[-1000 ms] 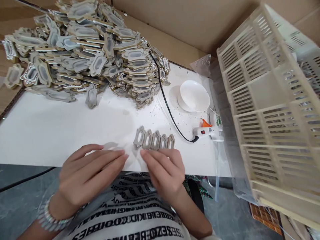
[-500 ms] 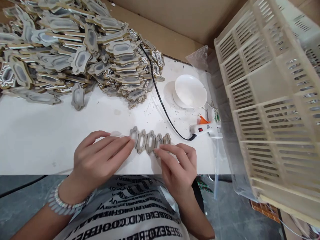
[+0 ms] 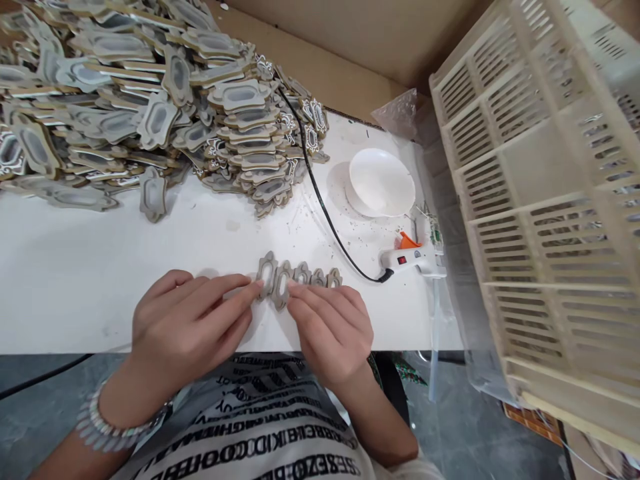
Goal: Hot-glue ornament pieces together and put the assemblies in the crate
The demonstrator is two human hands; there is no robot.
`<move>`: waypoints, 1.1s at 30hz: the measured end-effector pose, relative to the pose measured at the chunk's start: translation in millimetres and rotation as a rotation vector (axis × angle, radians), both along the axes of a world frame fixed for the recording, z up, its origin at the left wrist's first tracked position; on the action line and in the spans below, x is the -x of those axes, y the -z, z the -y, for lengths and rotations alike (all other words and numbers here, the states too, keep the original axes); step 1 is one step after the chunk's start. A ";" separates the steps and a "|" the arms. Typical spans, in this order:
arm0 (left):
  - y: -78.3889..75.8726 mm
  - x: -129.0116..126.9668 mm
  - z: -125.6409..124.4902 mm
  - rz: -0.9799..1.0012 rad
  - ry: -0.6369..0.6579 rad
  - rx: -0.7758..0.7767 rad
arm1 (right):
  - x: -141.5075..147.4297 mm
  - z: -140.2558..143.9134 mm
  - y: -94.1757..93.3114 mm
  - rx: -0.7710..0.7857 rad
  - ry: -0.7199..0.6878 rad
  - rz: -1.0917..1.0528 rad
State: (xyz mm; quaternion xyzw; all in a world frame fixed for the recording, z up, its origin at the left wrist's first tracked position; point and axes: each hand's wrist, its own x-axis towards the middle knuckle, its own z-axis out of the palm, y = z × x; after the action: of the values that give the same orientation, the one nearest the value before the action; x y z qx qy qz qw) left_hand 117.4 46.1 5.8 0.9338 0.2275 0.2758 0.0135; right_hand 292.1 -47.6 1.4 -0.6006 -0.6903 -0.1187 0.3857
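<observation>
A short row of several grey-brown frame-shaped cutouts (image 3: 273, 277) lies on the white table (image 3: 90, 273) near its front edge. My left hand (image 3: 187, 323) rests flat on the table, its fingertips touching the leftmost cutout. My right hand (image 3: 330, 327) lies over the right part of the row, fingertips pressing on the cutouts beside the left hand's. Neither hand lifts anything.
A big heap of the same cutouts (image 3: 150, 100) fills the back left. A white bowl (image 3: 383, 181) and a white glue gun (image 3: 410, 259) with a black cord (image 3: 325, 207) lie at the right. A cream slotted crate (image 3: 545, 193) stands tilted on the right. Cardboard (image 3: 350, 40) backs the table.
My right hand has slid left along the row, covering more of it. My left hand has stayed at the row's left end. The view has barely shifted.
</observation>
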 end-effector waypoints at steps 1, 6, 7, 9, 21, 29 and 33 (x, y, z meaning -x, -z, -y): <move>-0.1 1.2 0.7 0.007 0.014 0.003 | 1.5 -1.4 0.3 -0.004 0.003 0.025; 2.1 1.2 7.6 0.023 0.142 0.076 | 3.2 -4.5 4.1 0.000 0.000 0.078; 3.0 0.2 9.1 0.012 0.159 0.085 | 2.9 -4.6 4.8 0.005 0.000 0.082; 4.8 -2.0 11.2 -0.007 0.160 0.092 | 2.5 -4.6 5.4 0.016 0.003 0.091; 4.9 -4.4 11.4 -0.046 0.170 0.132 | 2.5 -9.1 5.3 -0.018 0.028 0.197; 6.6 -4.8 11.7 -0.053 0.168 0.103 | -2.4 -6.0 5.2 -0.002 0.020 0.250; 6.1 -5.4 12.1 -0.061 0.168 0.081 | -2.5 -8.5 5.5 0.003 0.021 0.251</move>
State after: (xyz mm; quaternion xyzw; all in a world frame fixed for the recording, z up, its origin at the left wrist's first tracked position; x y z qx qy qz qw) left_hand 122.7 34.0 -0.3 0.9562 0.1595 0.2359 0.0675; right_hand 294.6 -39.1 -4.1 -0.5887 -0.7270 -0.1961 0.2942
